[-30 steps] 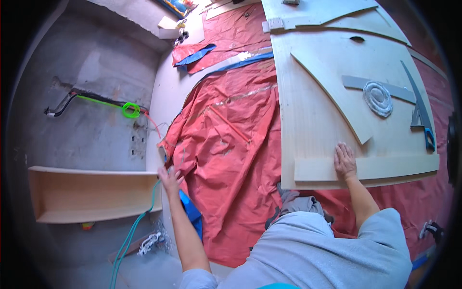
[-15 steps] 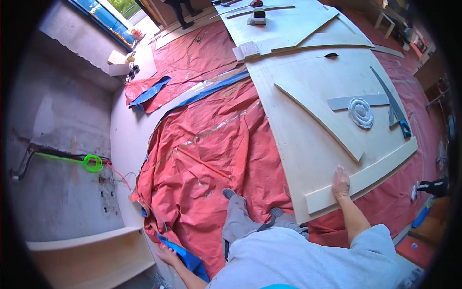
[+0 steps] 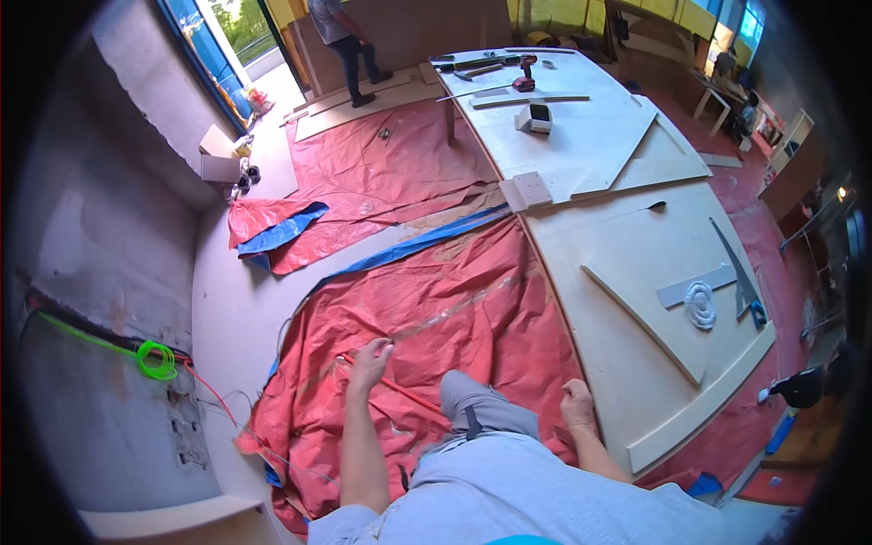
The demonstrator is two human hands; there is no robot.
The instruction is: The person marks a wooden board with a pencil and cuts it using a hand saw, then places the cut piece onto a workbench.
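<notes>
My left hand is raised over the red sheeting, its fingers curled together; nothing shows in them. My right hand is loosely closed beside the near-left edge of the pale plywood worktop, and nothing shows in it either. On this worktop lie a long wooden strip, a curved wooden strip along the near edge, a handsaw with a blue handle, a flat grey metal strip and a silvery coiled ring.
Red sheeting lies wrinkled on the floor, with a thin red rod on it. A red drill and a small box rest on the farther worktop. Another person stands at the back. Green tubing hangs on the left wall.
My right hand has left the curved wooden strip and drawn back beside the worktop's left edge. My left hand has risen from the lower left to above the sheeting. The view has tilted up.
</notes>
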